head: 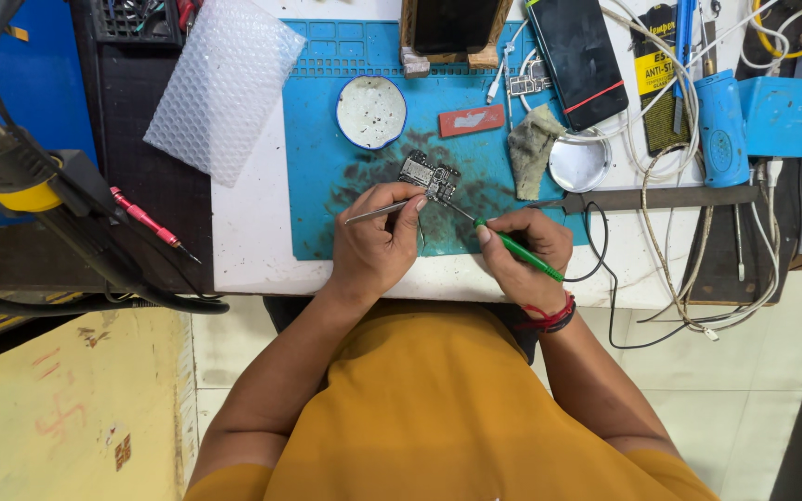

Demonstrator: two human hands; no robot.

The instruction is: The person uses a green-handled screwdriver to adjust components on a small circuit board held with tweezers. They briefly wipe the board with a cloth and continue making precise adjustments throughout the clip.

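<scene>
Your left hand point(375, 243) pinches metal tweezers point(378, 211); your right hand point(523, 249) grips a green-handled tool point(517, 253). Both tips meet a small circuit board point(430, 176) lying on the blue work mat point(327, 176), below a round white dish point(371, 112).

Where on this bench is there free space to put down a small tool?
Free: the white table strip between the bubble wrap and the blue mat. Crowded: the cables on the right, and around the circuit board.
</scene>
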